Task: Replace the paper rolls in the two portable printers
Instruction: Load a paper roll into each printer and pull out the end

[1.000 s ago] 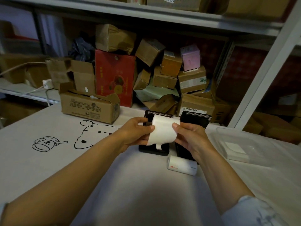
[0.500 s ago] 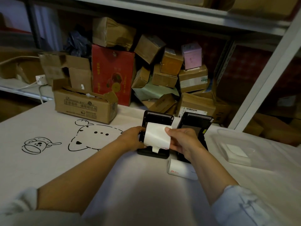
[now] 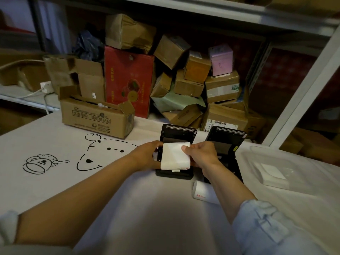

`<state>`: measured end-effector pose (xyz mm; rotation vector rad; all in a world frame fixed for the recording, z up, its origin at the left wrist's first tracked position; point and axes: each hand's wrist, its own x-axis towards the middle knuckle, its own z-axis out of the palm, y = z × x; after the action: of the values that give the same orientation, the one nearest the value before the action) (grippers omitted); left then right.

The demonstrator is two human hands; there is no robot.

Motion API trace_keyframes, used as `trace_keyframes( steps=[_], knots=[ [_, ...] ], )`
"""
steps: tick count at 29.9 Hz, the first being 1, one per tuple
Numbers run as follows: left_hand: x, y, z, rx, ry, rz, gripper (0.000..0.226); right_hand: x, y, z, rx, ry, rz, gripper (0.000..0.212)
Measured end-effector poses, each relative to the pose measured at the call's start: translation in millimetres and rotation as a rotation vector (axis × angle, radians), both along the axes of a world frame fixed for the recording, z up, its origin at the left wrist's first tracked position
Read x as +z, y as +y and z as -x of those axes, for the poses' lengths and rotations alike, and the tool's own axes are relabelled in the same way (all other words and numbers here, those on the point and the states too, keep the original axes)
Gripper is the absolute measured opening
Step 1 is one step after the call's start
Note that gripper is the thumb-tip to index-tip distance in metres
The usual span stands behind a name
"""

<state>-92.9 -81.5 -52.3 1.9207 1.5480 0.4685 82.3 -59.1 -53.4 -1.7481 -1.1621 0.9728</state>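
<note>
**Paper Roll Held Over Left Printer**

The tabletop (image 3: 55,181) carries two open black printers near its far edge: left printer (image 3: 176,135) and right printer (image 3: 225,138). Left hand (image 3: 145,157) and right hand (image 3: 202,155) grip the paper roll (image 3: 174,157), fingers clamped on its ends, directly over the left printer. A spare roll (image 3: 202,194) lies just beside the right printer's near end.

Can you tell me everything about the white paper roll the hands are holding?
The paper roll is white, wide and plump, with a loose paper tail and a small red mark near its lower edge. It lies sideways over the open left printer, low in its cavity; whether it is fully seated cannot be told. The left hand holds one end and the right hand the other, thumb on top.
</note>
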Motion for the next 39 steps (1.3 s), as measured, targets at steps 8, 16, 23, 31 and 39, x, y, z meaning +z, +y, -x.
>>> trace_keyframes(
  steps=[8,16,23,31,39],
  knots=[
    [14,13,2,0.033,0.107,-0.227,0.048,-6,6,0,0.008,-0.068,0.015,0.032],
    [10,20,-5,0.01,0.135,-0.26,0.037,0,3,0,0.001,-0.068,-0.005,0.021],
    [13,18,-9,0.055,0.069,-0.238,0.036,11,-4,2,0.093,-0.414,-0.01,0.033],
    [14,15,-11,0.054,0.073,-0.221,0.035,20,-4,-5,0.277,-0.537,-0.049,0.034],
    [16,17,-17,-0.031,0.218,-0.273,0.036,16,-5,-13,0.257,-0.312,-0.069,0.035]
  ],
)
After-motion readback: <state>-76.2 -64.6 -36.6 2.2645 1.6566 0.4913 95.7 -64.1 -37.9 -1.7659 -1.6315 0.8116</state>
